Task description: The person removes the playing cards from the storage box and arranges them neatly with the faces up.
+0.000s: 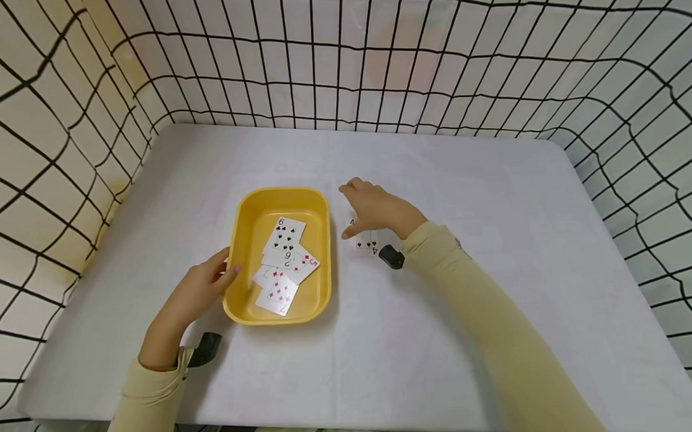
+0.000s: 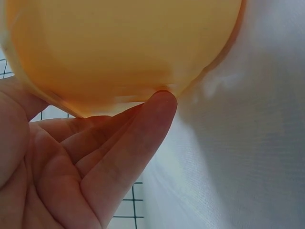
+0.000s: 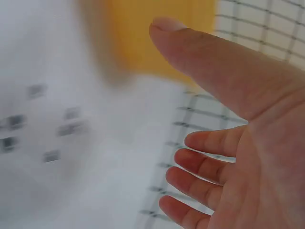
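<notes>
A yellow plastic tray [image 1: 324, 293] stands left of the table's middle, holding several overlapping playing cards [image 1: 277, 293], some with black spades and some with red diamonds. My left hand [image 1: 202, 286] grips the tray's left side; the thumb lies over the rim, and the fingers [image 2: 138, 148] press the outer wall. To the right of the tray, my right hand [image 1: 380, 208] is above a four of spades [image 1: 365, 243] on the table, partly covering it in the head view. Its thumb and fingers are spread apart and hold nothing. Blurred dark pips show beside it in the right wrist view.
A white cloth covers the table [image 1: 442, 340]. Black wire mesh [image 1: 312, 71] rises along the back and both sides. A dark wrist device [image 1: 391, 257] sits under the right wrist, and another [image 1: 205, 349] under the left.
</notes>
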`<state>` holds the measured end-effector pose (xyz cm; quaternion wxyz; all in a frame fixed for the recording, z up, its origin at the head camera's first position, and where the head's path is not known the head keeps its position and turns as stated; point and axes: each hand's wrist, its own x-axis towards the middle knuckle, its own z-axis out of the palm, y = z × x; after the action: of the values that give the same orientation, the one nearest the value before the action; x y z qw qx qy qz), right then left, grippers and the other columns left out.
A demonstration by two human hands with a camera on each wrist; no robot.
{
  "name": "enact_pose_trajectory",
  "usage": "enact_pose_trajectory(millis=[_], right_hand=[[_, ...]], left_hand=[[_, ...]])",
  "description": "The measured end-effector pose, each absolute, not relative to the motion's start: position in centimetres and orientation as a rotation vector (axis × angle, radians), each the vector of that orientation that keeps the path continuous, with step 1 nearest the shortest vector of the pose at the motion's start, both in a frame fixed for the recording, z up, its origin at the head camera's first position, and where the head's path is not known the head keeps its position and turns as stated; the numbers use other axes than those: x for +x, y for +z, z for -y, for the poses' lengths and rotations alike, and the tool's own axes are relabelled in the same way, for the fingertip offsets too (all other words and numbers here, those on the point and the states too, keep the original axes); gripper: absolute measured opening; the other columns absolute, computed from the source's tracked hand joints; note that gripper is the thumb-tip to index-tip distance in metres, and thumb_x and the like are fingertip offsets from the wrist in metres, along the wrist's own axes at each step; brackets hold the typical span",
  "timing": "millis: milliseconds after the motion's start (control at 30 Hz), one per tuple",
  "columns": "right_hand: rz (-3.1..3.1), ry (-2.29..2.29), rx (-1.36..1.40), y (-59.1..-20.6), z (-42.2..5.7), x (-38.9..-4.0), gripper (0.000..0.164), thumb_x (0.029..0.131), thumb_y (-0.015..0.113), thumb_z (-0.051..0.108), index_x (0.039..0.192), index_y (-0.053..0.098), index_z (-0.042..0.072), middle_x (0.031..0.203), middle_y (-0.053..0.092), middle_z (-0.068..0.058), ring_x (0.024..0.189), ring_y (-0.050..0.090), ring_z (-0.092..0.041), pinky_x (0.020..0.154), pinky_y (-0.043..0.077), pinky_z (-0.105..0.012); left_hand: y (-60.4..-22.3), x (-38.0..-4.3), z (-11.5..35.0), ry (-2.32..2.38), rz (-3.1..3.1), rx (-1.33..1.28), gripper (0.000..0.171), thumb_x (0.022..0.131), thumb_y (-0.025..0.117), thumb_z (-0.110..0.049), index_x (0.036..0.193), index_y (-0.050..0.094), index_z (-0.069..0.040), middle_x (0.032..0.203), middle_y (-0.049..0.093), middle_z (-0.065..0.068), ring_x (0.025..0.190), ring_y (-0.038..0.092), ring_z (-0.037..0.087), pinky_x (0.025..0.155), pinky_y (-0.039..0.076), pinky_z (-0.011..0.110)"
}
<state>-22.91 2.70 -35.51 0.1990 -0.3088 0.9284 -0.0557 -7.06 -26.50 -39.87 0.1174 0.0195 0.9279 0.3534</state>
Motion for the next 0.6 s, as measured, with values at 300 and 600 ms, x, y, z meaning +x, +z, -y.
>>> enact_pose_trajectory(millis=[300, 600], right_hand=[[-2.594, -0.127, -1.114, -31.9, 3.7, -21.5, 0.097, 0.069, 0.069, 0.054, 0.139, 0.025, 0.004, 0.138, 0.029, -0.012, 0.119, 0.034, -0.025, 0.1, 0.027, -0.035], [-2.548, -0.005, -1.143, -34.1, 9.1, -20.4, 0.091, 0.069, 0.067, 0.057, 0.136, 0.034, 0.004, 0.129, 0.039, -0.008, 0.107, 0.045, -0.018, 0.093, 0.035, -0.029]], left_hand=[[-39.3, -6.8, 26.6, 1.034, -2.713, 0.049, 0.056, 0.093, 0.046, -0.036, 0.137, 0.033, -0.004, 0.113, 0.055, 0.024, 0.091, 0.055, 0.032, 0.078, 0.046, 0.047], [-39.7, -6.9, 26.5, 1.039, -2.743, 0.076, 0.051, 0.094, 0.047, -0.031, 0.136, 0.034, -0.004, 0.106, 0.058, 0.022, 0.083, 0.056, 0.028, 0.073, 0.047, 0.043]])
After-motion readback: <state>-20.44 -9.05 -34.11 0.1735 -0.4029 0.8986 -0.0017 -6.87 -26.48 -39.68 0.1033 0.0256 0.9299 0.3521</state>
